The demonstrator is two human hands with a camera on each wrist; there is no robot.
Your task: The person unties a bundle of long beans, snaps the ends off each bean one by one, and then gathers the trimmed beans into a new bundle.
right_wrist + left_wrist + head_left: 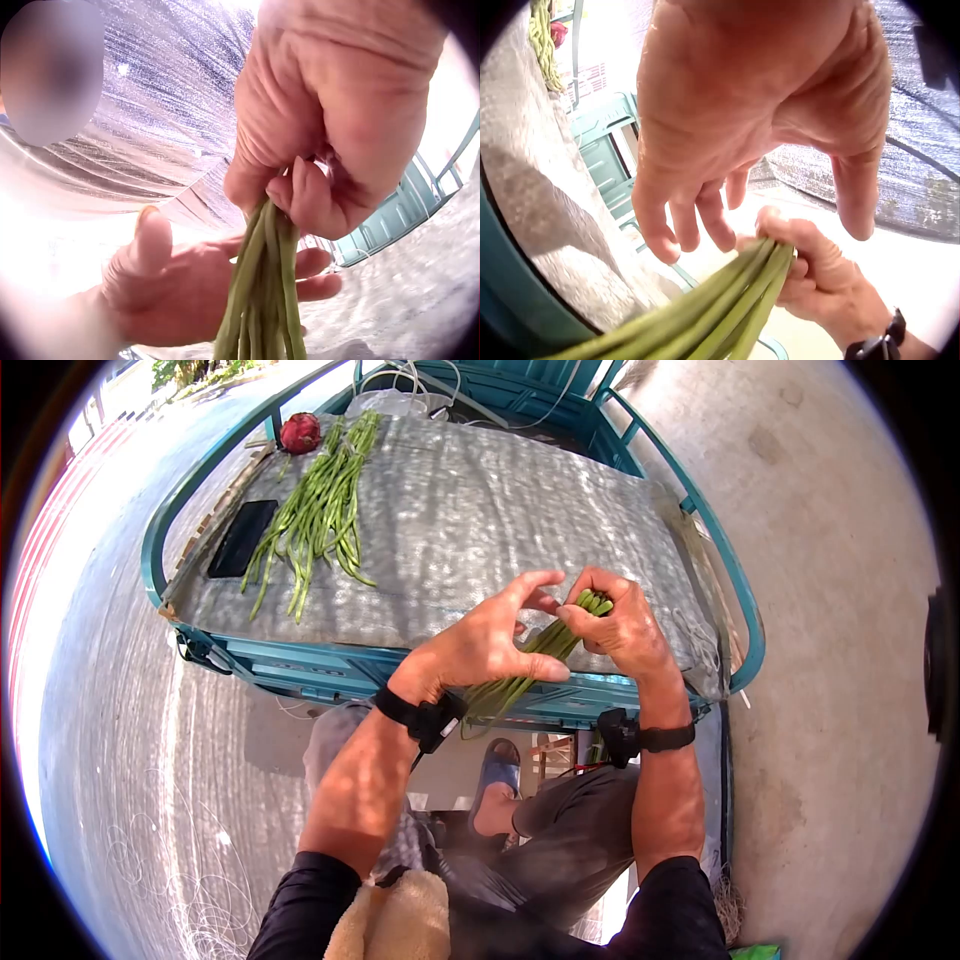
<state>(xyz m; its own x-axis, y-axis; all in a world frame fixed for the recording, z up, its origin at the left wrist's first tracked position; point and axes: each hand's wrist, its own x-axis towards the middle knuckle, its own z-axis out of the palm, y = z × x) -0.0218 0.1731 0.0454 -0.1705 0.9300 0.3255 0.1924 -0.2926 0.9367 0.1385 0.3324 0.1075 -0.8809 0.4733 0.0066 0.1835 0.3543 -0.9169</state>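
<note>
The person's right hand [622, 628] has its grip closed tight around the top ends of a slim bunch of long green beans [520, 675], fingers and thumb curled round the stems so that a few cut tips stick out above the fist at about 11 o'clock from the knuckles. The bunch slants down from that fist toward 7 o'clock, passing beneath the left hand [492, 642] and ending near the left wrist strap. The left hand's grip is spread wide, fingers straight and fanned, thumb stretched out toward 3 o'clock; the left wrist view shows its fingertips [682, 238] hanging just above the stems, and I cannot tell whether they touch them. In the right wrist view the right hand's fingers [304, 191] pinch the stems together while the left palm lies open behind the bunch. Both hands hover over the near edge of a flat grey woven-sheet worktop [500, 510] laid across a teal metal cart frame [300, 665]. Well away, at 10 o'clock from the hands, a loose pile of long green beans [320, 510] lies lengthwise on the sheet, with a red dragon fruit [300, 432] just beyond its far end and a flat black rectangular object [243, 537] beside it at 9 o'clock. Below the hands, at 6 o'clock, a blue sandal [497, 765] and grey trousers [575, 830] show against the pale concrete ground [830, 560].
</note>
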